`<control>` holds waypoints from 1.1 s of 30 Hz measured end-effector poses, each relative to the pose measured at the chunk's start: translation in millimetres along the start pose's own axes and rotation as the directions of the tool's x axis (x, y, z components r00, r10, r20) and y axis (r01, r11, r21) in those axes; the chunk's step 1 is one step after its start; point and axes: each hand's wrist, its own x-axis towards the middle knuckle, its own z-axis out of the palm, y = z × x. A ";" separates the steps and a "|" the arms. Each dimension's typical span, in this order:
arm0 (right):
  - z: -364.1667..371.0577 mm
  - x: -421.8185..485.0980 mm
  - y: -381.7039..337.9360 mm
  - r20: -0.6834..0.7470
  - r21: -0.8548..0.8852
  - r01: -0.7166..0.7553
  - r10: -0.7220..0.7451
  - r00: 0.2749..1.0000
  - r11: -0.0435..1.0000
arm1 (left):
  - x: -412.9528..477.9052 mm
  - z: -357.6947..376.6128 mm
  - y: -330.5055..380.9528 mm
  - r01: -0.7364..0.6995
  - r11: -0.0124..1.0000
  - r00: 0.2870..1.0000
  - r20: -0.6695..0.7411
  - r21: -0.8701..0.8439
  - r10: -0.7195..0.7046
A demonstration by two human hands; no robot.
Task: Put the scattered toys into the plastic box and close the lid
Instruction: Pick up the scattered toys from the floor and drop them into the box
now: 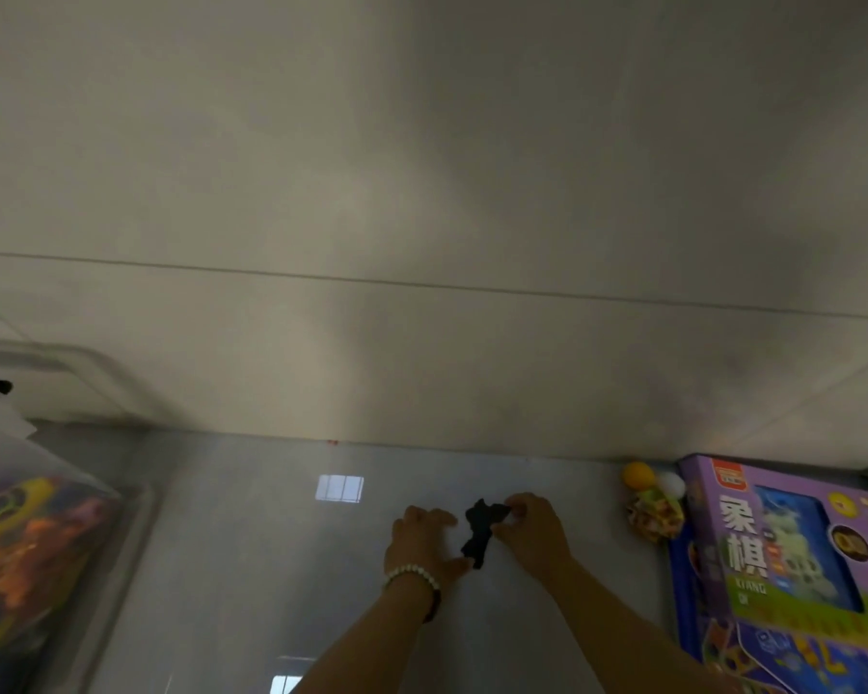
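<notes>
Your left hand (424, 540) and right hand (532, 533) meet over a small black toy (482, 530) lying on the grey floor (271, 543), close to the floor's far edge where it meets the wall (422, 192). The right thumb and forefinger are closed in a pinch on the toy's upper end. The left fingers are curled and partly open beside it, thumb touching its lower end; whether they grip it you cannot tell.

The toy is blurred and its kind is not legible. Judged by its thin, irregular outline, it is probably light and either soft or of thin plastic, so a two-finger pinch at either end should carry it. Its long axis runs from lower left to upper right, slanting toward the wall.

The plastic box (31, 543) stands at the floor's left side, already holding coloured toys, lid not on it. A purple game carton (782, 538) and small balls (652, 480) lie at the right, near the wall.
</notes>
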 end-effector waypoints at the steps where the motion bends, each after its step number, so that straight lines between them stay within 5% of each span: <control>1: 1.5 -0.9 0.6 0.000 0.001 0.006 -0.006 1.000 1.000 | 0.2 1.8 0.4 0.002 1.000 1.000 -0.012 0.007 -0.002; 12: -6.1 -5.9 7.6 0.010 0.216 -0.038 0.037 0.999 0.976 | 5.5 9.8 -1.1 -0.014 0.998 1.000 -0.005 0.064 0.014; 16: -34.2 -13.2 -2.5 0.051 0.468 -0.039 0.017 0.999 0.883 | 3.0 9.5 22.7 -0.014 0.949 1.000 0.019 -0.314 0.021; 20: -87.9 -4.3 21.0 -0.277 0.100 0.195 -0.161 0.947 0.976 | -0.8 -3.9 65.0 0.107 0.662 0.994 0.082 -0.742 -0.069; 22: -112.9 -3.7 46.9 -0.418 -0.172 0.127 -0.189 0.889 0.977 | -1.5 -5.8 81.9 0.130 0.581 0.990 0.137 -0.804 -0.032; 26: -114.4 -18.8 90.1 -0.397 -0.388 0.005 -0.173 0.901 0.922 | -2.1 0.4 95.6 0.168 0.500 0.984 0.175 -0.850 -0.032; 30: -117.7 -23.6 79.1 -0.339 -0.393 -0.041 -0.104 0.935 0.919 | -15.7 -14.4 95.0 0.194 0.516 0.981 0.174 -0.834 -0.088; 33: -122.3 -30.1 27.2 -0.230 0.003 0.071 -0.069 0.971 0.997 | -33.5 -48.6 83.7 0.144 0.622 0.990 0.106 -0.770 -0.099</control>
